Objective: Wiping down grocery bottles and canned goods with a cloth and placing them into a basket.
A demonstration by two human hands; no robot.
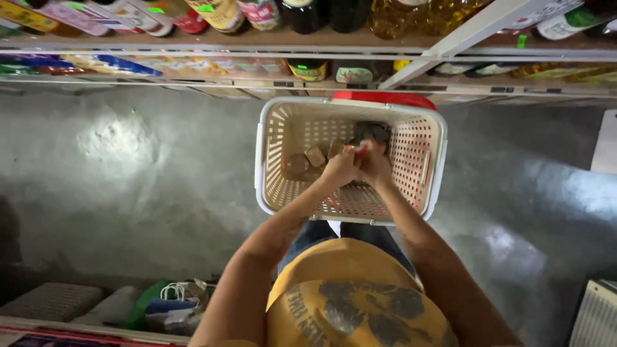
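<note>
Clearly both hands meet inside the white basket (276,135): left hand (339,168) and right hand (375,164) curl together around something small, hidden. Brown jars (307,160) lie at nine o'clock, bottle shelves (257,45) at twelve.

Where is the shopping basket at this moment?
In the head view the white basket with red sides sits on the grey floor, centre frame, just below the bottle shelves. Both the left hand and right hand reach inside it.

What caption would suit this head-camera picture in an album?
Both hands, left hand and right hand, reach together into a cream perforated plastic basket on a grey floor below stocked shelves.
</note>
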